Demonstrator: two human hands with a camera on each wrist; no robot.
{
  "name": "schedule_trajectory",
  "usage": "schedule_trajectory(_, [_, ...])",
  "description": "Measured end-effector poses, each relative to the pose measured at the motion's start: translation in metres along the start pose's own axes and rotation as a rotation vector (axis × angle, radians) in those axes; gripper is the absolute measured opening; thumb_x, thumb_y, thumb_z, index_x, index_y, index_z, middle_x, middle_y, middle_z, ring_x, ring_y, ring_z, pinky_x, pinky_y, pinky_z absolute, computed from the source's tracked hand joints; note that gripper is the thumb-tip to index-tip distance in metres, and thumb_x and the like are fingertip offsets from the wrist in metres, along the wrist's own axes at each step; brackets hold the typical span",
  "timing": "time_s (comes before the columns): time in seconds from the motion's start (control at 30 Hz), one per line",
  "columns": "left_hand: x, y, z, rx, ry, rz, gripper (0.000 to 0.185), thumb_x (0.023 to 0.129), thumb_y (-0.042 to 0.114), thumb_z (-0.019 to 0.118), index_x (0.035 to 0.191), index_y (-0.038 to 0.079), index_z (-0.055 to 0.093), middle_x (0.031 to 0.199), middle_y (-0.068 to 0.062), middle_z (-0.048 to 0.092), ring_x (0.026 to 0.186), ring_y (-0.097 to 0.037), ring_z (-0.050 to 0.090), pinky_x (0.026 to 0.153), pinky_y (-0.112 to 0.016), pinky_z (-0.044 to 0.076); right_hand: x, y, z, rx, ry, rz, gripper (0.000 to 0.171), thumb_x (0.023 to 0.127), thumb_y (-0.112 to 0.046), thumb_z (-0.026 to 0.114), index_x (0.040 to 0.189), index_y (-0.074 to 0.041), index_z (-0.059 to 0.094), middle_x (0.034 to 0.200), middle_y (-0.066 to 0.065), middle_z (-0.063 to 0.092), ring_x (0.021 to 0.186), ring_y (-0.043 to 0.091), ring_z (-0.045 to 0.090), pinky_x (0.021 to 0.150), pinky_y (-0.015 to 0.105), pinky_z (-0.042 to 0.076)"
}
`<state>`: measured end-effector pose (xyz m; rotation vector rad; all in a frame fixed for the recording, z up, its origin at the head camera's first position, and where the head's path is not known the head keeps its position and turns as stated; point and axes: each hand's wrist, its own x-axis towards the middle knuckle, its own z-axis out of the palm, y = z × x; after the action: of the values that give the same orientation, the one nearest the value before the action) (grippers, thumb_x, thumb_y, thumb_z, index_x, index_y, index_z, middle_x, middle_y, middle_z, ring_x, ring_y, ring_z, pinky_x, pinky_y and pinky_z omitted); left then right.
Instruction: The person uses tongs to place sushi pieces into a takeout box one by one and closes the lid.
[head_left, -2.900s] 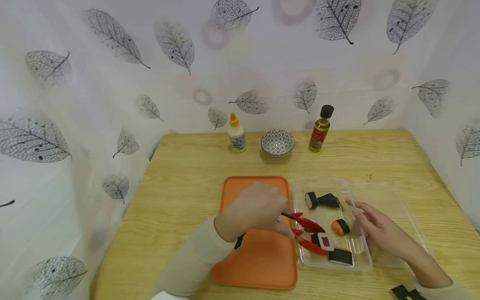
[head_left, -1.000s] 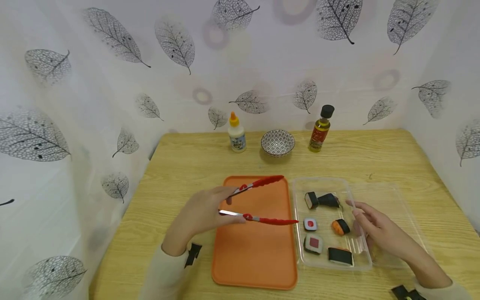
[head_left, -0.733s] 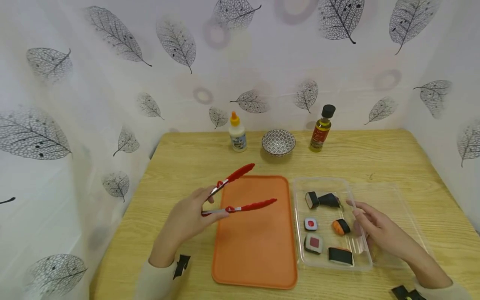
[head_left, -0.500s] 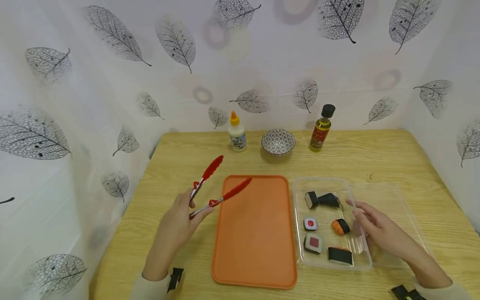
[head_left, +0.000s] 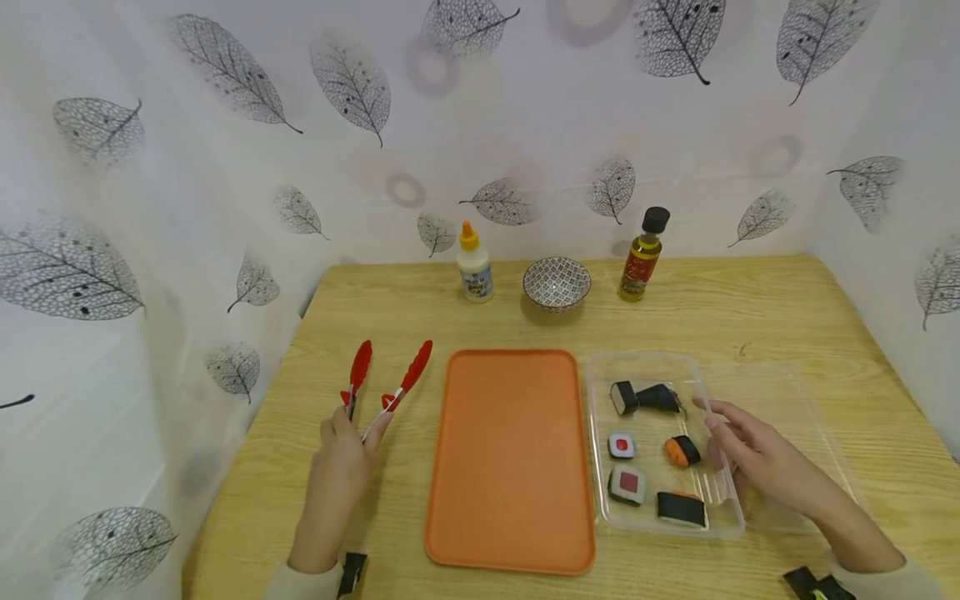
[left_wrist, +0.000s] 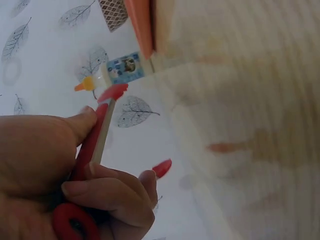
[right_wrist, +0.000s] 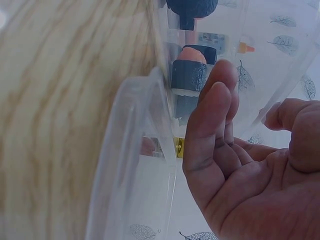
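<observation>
My left hand point(head_left: 341, 454) grips red-tipped metal tongs point(head_left: 386, 379) over the table to the left of the orange tray point(head_left: 513, 467); the tongs stand apart and hold nothing. The left wrist view shows thumb and fingers curled round the tongs point(left_wrist: 102, 130). My right hand point(head_left: 750, 454) rests with relaxed fingers against the right wall of the clear plastic box point(head_left: 720, 492). Inside it lie several toy sushi pieces: a dark roll pair point(head_left: 643, 398), a small red-centred roll point(head_left: 621, 446), an orange piece point(head_left: 681, 452), a larger red-centred piece point(head_left: 628, 483) and a black piece point(head_left: 681, 510). The box wall point(right_wrist: 150, 150) fills the right wrist view beside my right hand point(right_wrist: 235, 165).
At the back of the wooden table point(head_left: 750, 317) stand a glue bottle point(head_left: 474, 265), a patterned bowl point(head_left: 556, 284) and an oil bottle point(head_left: 642, 257). The box's clear lid point(head_left: 795, 417) lies open to the right. Leaf-print curtains close in three sides.
My left hand carried the tongs out of the box, leaving the red-centred piece there, swung left across the orange tray and lowered beside it. The right hand stayed at the box.
</observation>
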<state>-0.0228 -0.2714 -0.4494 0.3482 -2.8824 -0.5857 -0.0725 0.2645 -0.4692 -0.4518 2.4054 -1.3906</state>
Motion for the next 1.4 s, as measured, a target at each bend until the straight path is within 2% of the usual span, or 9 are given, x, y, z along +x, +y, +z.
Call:
schedule_trajectory(0.13, [-0.003,-0.002,0.008,0.006,0.012,-0.024,0.070,0.107,0.035,0.062,0.129,-0.028,0.042,0.103,-0.043,0.054,0.066,-0.053,0.064,0.055,-0.056,0.057,0.000,0.000,0.000,-0.006,-0.004,-0.012,0.049,0.117,-0.016,0.033,0.157,0.012,0.030,0.078,0.001,0.060,0.050,0.017,0.047,0.044,0.033,0.046])
schedule_trajectory(0.27, [-0.004,-0.002,0.010,-0.012,-0.057,-0.084,0.075,0.109,0.039,0.057,0.136,-0.027,0.034,0.109,-0.045,0.051,0.073,-0.055,0.065,0.061,-0.059,0.058,0.001,0.001,0.000,0.000,-0.013,-0.021,0.049,0.117,-0.015,0.032,0.157,0.013,0.028,0.080,0.002,0.060,0.054,0.017,0.051,0.046,0.033,0.048])
schedule_trajectory(0.4, [-0.004,-0.002,0.011,0.001,-0.123,-0.105,0.081,0.109,0.043,0.055,0.140,-0.028,0.030,0.117,-0.050,0.050,0.080,-0.059,0.066,0.065,-0.061,0.058,0.000,0.003,-0.001,0.010,-0.023,-0.040,0.049,0.117,-0.013,0.031,0.158,0.014,0.026,0.081,0.003,0.059,0.059,0.015,0.054,0.047,0.034,0.050])
schedule_trajectory(0.57, [-0.002,-0.002,0.010,0.095,-0.213,-0.134,0.083,0.108,0.052,0.053,0.135,-0.024,0.035,0.115,-0.047,0.059,0.078,-0.054,0.068,0.060,-0.056,0.055,0.000,0.002,0.000,-0.007,-0.008,-0.033,0.049,0.117,-0.014,0.032,0.158,0.012,0.029,0.081,0.003,0.059,0.055,0.017,0.051,0.045,0.033,0.048])
schedule_trajectory(0.73, [0.001,-0.001,0.007,0.186,-0.282,-0.178,0.086,0.103,0.064,0.053,0.128,-0.018,0.043,0.101,-0.037,0.069,0.074,-0.048,0.071,0.055,-0.051,0.051,0.000,0.001,0.000,-0.021,0.004,-0.009,0.048,0.117,-0.017,0.033,0.157,0.009,0.032,0.081,0.002,0.060,0.054,0.017,0.050,0.045,0.033,0.047])
schedule_trajectory(0.87, [0.003,0.000,0.005,0.231,-0.271,-0.180,0.097,0.097,0.072,0.055,0.130,-0.018,0.047,0.082,-0.029,0.070,0.064,-0.041,0.068,0.049,-0.047,0.046,0.000,0.000,-0.001,-0.024,0.003,-0.011,0.048,0.117,-0.017,0.034,0.158,0.009,0.032,0.081,0.002,0.060,0.054,0.017,0.051,0.045,0.033,0.047])
schedule_trajectory(1.0, [0.003,0.002,0.004,0.252,-0.248,-0.161,0.100,0.094,0.075,0.059,0.130,-0.018,0.050,0.072,-0.024,0.066,0.057,-0.036,0.064,0.046,-0.046,0.045,-0.001,0.000,-0.001,-0.021,0.003,-0.001,0.049,0.117,-0.018,0.034,0.158,0.008,0.033,0.081,0.002,0.061,0.053,0.018,0.052,0.046,0.033,0.048])
schedule_trajectory(1.27, [0.006,0.008,-0.002,0.305,-0.281,-0.193,0.095,0.093,0.076,0.059,0.118,-0.016,0.056,0.085,-0.028,0.067,0.064,-0.041,0.065,0.050,-0.048,0.047,-0.006,-0.003,-0.002,-0.013,-0.003,0.012,0.050,0.117,-0.019,0.034,0.159,0.008,0.032,0.082,0.003,0.060,0.055,0.019,0.055,0.048,0.034,0.050])
schedule_trajectory(1.4, [0.003,0.018,-0.011,0.337,-0.210,-0.197,0.090,0.094,0.072,0.061,0.107,-0.016,0.053,0.093,-0.033,0.060,0.070,-0.046,0.063,0.052,-0.051,0.047,-0.011,-0.004,-0.007,-0.026,0.008,0.057,0.050,0.117,-0.022,0.036,0.160,0.003,0.034,0.077,0.003,0.059,0.058,0.019,0.057,0.051,0.034,0.052])
